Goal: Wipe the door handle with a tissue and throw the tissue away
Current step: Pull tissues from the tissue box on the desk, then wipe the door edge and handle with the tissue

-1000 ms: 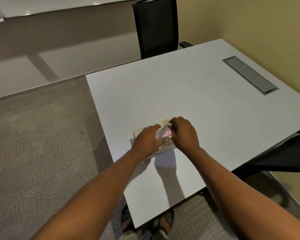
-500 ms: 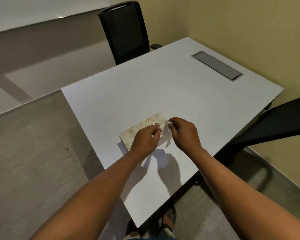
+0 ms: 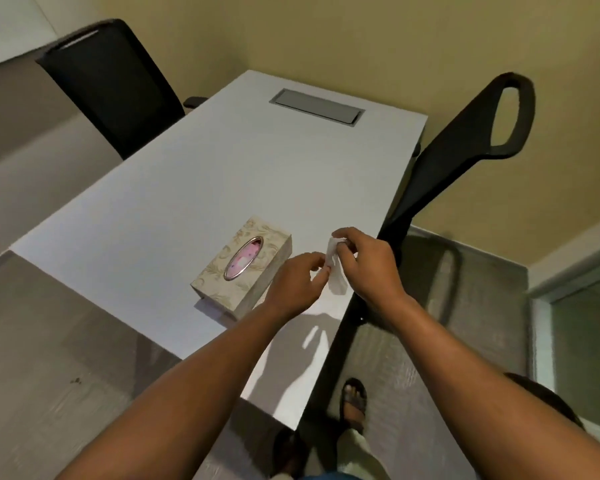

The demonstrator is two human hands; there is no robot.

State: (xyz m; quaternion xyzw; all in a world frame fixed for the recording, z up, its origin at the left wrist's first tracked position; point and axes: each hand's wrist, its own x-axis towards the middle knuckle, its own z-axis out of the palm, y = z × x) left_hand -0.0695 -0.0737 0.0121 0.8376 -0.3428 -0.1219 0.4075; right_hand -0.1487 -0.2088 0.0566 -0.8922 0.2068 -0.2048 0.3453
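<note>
Nearest to me, at the bottom of my view, a sandalled foot (image 3: pixel 353 403) stands on the grey carpet (image 3: pixel 49 393) by the near corner of the white table (image 3: pixel 194 188). My two bare forearms reach up from there over that corner. My right hand (image 3: pixel 369 268) pinches the top of a small white tissue (image 3: pixel 336 271) between thumb and fingers, and the tissue hangs down from it above the table's right edge. My left hand (image 3: pixel 297 284) is curled beside it, fingertips touching the tissue's lower part; I cannot tell how firmly it grips.

Just left of my left hand, the patterned tissue box (image 3: pixel 243 268) lies flat on the table, its oval opening showing pink inside. The box is apart from the tissue.

Close along the table's right edge stands a black chair (image 3: pixel 440 174) with a looped top. Farther on, a grey cable hatch (image 3: pixel 317 106) is set in the tabletop, and a second black chair (image 3: pixel 115 88) stands at the far left side. A yellow wall (image 3: pixel 326 32) closes the back.
</note>
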